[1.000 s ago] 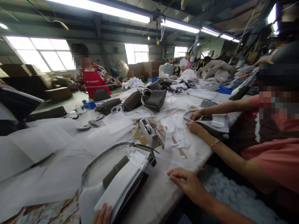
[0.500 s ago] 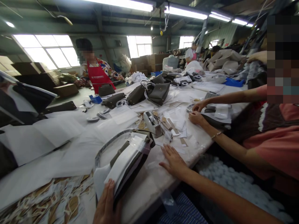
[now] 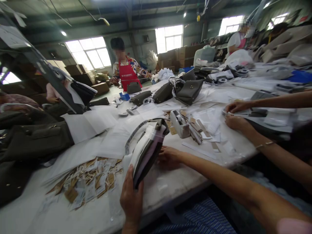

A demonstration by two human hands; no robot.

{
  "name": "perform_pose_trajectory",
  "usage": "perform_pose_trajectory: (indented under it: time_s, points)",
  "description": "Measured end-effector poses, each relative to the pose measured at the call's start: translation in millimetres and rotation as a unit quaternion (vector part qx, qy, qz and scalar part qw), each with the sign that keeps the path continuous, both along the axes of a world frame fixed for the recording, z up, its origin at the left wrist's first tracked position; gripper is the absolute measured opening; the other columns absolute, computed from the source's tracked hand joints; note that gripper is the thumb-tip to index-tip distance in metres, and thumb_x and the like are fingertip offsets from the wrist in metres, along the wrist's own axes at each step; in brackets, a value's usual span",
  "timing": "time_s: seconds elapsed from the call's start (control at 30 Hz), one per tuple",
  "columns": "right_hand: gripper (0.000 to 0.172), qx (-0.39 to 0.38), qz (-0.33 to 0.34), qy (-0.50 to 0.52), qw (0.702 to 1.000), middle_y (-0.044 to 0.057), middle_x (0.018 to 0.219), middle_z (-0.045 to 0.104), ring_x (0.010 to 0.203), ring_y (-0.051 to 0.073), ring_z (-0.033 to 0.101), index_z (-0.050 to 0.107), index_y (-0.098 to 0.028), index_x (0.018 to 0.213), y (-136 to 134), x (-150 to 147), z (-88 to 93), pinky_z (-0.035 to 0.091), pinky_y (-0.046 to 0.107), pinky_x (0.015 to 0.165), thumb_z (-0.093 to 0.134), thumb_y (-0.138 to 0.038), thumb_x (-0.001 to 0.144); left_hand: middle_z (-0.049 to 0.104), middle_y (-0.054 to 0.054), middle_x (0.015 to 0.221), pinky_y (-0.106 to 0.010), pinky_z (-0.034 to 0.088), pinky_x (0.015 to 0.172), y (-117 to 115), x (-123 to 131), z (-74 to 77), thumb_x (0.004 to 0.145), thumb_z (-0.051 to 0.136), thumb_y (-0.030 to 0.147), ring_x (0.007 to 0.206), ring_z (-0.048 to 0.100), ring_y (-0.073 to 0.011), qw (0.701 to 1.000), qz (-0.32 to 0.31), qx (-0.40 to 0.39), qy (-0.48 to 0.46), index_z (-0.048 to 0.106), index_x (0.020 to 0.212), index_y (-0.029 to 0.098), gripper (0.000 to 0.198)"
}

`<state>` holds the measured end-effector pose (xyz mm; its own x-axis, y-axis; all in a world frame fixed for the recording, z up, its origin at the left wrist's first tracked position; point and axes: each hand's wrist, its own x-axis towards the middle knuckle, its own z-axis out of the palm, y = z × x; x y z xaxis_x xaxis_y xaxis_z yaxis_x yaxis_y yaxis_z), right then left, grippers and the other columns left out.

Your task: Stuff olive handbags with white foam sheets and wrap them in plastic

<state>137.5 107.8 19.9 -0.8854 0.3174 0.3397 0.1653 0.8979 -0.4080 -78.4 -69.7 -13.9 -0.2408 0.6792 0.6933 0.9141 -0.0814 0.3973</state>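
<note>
A dark grey-green handbag (image 3: 148,151) stands tilted on the table in front of me, with white sheeting over its side and a wrapped handle (image 3: 135,130) arching to the left. Clear film shows near its top. My left hand (image 3: 131,198) grips the bag's near end, fingers on the white side and thumb on the other. On the right side, my right hand (image 3: 170,157) is against the bag's dark panel; its fingertips are shaded and partly hidden. Just beyond the bag sits a grey tape dispenser (image 3: 179,125).
Paper hang tags (image 3: 92,182) with strings lie in a pile at left, by white sheets (image 3: 80,152). More dark bags (image 3: 190,91) stand farther back. A co-worker's hands (image 3: 236,115) work on a wrapped bag at right. A metal post (image 3: 53,78) rises at left.
My right hand has moved from lying spread on the table to the bag's right side. The bag is tipped more upright. The view has turned left.
</note>
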Motion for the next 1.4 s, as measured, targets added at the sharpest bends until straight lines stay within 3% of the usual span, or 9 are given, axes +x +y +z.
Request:
perform_pose_trajectory:
  time_s: [0.07,0.17,0.37,0.53,0.73,0.83,0.97,1.17,1.4]
  points:
    - [0.027,0.003,-0.049,0.028,0.998,0.015,0.124,0.069,0.123,0.027,0.058,0.071,-0.016,0.115,-5,-5,3.5,0.042,0.047,0.11,0.053,-0.025,0.097,0.055,-0.007,0.144,-0.034,0.049,0.103,2,-1,0.8,0.096,0.056,0.025,0.127,0.057,-0.024,1.0,-0.011,0.0,0.024,0.032,0.153,0.024,0.062]
    - [0.039,-0.005,-0.096,0.04,0.995,0.019,0.136,0.061,0.132,0.029,0.052,0.06,-0.012,0.132,-48,4,3.2,0.042,0.049,0.112,0.054,-0.031,0.098,0.055,-0.008,0.144,-0.033,0.048,0.104,4,-2,4.1,0.096,0.056,0.022,0.128,0.056,-0.0227,0.997,-0.033,0.005,0.064,0.032,0.153,0.022,0.062]
    - [0.038,0.046,-0.016,0.092,0.995,0.013,0.13,0.066,0.129,0.022,0.056,0.056,-0.014,0.133,-148,53,13.2,0.047,0.038,0.109,0.056,-0.022,0.097,0.06,-0.01,0.138,-0.03,0.042,0.111,-14,-1,26.4,0.094,0.058,0.015,0.128,0.056,-0.0202,0.983,-0.106,0.049,0.141,0.043,0.147,0.017,0.055]
    - [0.049,0.064,-0.027,0.14,0.988,0.011,0.123,0.071,0.119,0.022,0.064,0.052,-0.019,0.139,-168,82,49.6,0.055,0.032,0.1,0.063,-0.02,0.091,0.065,-0.009,0.132,-0.037,0.046,0.11,-27,8,29.9,0.097,0.048,0.008,0.131,0.054,-0.0235,0.95,-0.203,0.079,0.223,0.053,0.139,0.014,0.043]
    - [0.028,-0.04,-0.178,0.149,0.972,0.007,0.116,0.073,0.109,0.02,0.068,0.069,-0.024,0.12,-94,52,61.6,0.055,0.033,0.096,0.055,-0.02,0.096,0.06,-0.004,0.138,-0.036,0.051,0.106,-24,19,8.1,0.101,0.039,0.009,0.133,0.052,-0.0212,0.929,-0.248,0.025,0.272,0.052,0.14,0.019,0.043]
    - [0.031,-0.16,-0.298,-0.02,0.941,0.008,0.119,0.072,0.102,0.02,0.07,0.067,-0.019,0.123,-32,13,52.6,0.055,0.03,0.091,0.061,-0.025,0.093,0.059,-0.003,0.14,-0.036,0.051,0.106,-23,20,3.4,0.1,0.039,0.008,0.134,0.051,-0.021,0.931,-0.246,0.025,0.269,0.05,0.141,0.02,0.044]
    - [0.026,-0.19,-0.357,-0.105,0.909,0.016,0.1,0.075,0.099,0.031,0.07,0.074,-0.011,0.092,25,-38,35.3,0.054,0.039,0.088,0.078,-0.033,0.08,0.06,-0.003,0.139,-0.035,0.051,0.107,-23,20,3.8,0.101,0.039,0.008,0.134,0.051,-0.0213,0.928,-0.254,0.055,0.267,0.053,0.139,0.019,0.042]
    - [0.024,-0.254,-0.386,-0.119,0.879,0.005,0.104,0.068,0.092,0.019,0.067,0.066,-0.014,0.103,48,-73,12.4,0.057,0.038,0.083,0.062,-0.037,0.095,0.061,-0.002,0.138,-0.035,0.052,0.105,-19,23,6.7,0.102,0.037,0.01,0.134,0.05,-0.0212,0.918,-0.278,0.056,0.278,0.053,0.139,0.021,0.042]
    - [0.021,-0.367,-0.329,0.001,0.87,-0.002,0.076,0.063,0.062,0.01,0.059,0.064,-0.013,0.089,55,-72,9.2,0.051,0.024,0.058,0.065,-0.033,0.093,0.061,-0.004,0.138,-0.036,0.051,0.107,-17,25,4.3,0.101,0.038,0.011,0.135,0.049,-0.0211,0.923,-0.269,0.055,0.269,0.052,0.14,0.021,0.042]
